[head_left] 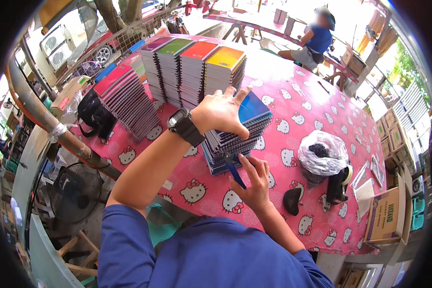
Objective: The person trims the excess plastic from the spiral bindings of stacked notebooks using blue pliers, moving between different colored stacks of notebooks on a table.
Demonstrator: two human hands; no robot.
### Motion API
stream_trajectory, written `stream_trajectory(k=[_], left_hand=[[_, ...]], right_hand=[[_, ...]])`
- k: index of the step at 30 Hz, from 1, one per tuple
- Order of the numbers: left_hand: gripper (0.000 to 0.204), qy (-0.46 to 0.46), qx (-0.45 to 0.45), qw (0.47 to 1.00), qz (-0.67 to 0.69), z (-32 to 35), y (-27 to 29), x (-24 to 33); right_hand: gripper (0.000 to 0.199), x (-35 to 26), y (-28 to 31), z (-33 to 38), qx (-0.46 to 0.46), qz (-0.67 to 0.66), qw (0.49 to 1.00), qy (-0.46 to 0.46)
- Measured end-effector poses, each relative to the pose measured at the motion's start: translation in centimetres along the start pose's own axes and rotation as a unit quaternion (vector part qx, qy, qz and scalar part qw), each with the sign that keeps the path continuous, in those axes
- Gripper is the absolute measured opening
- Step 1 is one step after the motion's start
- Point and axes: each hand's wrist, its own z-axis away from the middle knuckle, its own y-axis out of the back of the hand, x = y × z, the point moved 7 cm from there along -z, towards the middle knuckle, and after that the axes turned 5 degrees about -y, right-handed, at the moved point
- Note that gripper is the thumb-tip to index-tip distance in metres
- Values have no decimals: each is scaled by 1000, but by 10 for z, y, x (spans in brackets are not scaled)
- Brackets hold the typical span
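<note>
A stack of blue spiral notebooks (255,109) stands near the middle of the table, its layers of wire bindings turned toward me. My left hand (220,113), with a black watch (182,126) on its wrist, reaches over the top of this stack with fingers spread. Whether its fingertips press on the top cover I cannot tell. Below it, my right hand (255,185) is closed around blue-handled pliers (235,174). Their dark jaws touch or nearly touch the wire bindings on the near side of the stack.
Tall notebook stacks with purple, green, orange and yellow (225,56) covers stand behind; a leaning red-covered stack (129,103) is at left. A plastic bag (324,153), black pouch (292,200) and tape dispenser (338,186) lie right. A cardboard box (385,215) is beyond. Another person (317,41) sits far off.
</note>
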Motion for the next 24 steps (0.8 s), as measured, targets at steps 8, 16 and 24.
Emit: stream_trajectory(k=[8, 16, 24], left_hand=[[110, -2, 2, 1000, -5, 0, -1, 0], [110, -4, 11, 1000, 0, -1, -1, -2], [112, -5, 10, 1000, -3, 0, -2, -2]], right_hand=[[53, 9, 0, 1, -14, -68, 998, 0], [55, 29, -29, 21, -200, -403, 831, -327], [61, 5, -7, 4, -27, -51, 998, -27]])
